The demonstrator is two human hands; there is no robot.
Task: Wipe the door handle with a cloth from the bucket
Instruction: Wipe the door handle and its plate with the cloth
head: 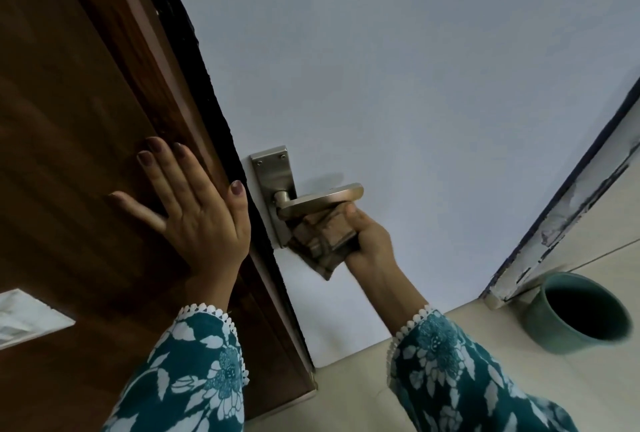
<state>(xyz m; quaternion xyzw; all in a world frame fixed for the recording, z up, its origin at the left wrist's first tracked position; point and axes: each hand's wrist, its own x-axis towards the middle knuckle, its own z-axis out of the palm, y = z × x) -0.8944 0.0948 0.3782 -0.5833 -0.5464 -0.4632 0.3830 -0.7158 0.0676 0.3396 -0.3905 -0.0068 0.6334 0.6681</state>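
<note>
A brushed-metal lever door handle [322,200] on a tall backplate [273,172] is fixed to the pale grey door [398,85]. My right hand [369,237] grips a bunched brown cloth [323,244] and presses it against the underside of the lever and the lower backplate. My left hand [194,210] lies flat, fingers spread, on the dark wooden frame [86,120] to the left of the handle. The green bucket [581,314] stands on the floor at the lower right; its inside looks dark.
Beige floor tiles [485,379] run under the door. A worn white door jamb with chipped paint [568,223] rises at the right, just behind the bucket. A bright pale patch [27,317] shows at the left edge.
</note>
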